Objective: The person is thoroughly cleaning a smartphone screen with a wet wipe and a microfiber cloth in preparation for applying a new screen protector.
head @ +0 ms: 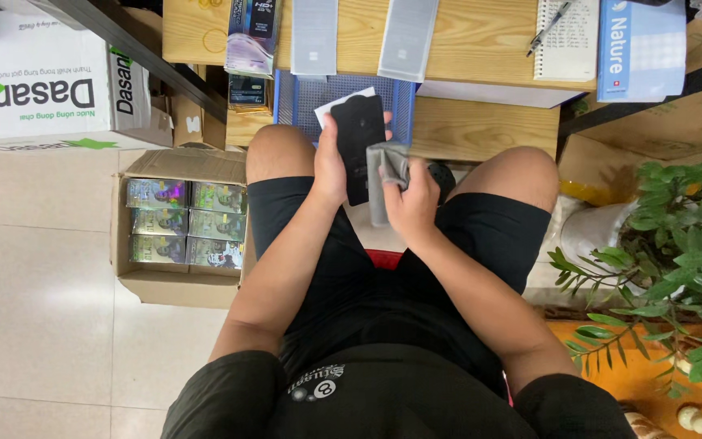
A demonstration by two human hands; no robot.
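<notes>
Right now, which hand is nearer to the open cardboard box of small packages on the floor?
Left. The left hand holds the black phone on the side toward the cardboard box; the right hand, holding a grey cloth, is farther away.

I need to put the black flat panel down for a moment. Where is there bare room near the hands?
Bare wood shows on the lower wooden shelf, right of the blue mesh tray, and on the pale floor tiles left of the open cardboard box of packets. The upper wooden desk is crowded with grey sleeves, a notebook and a blue box.
</notes>
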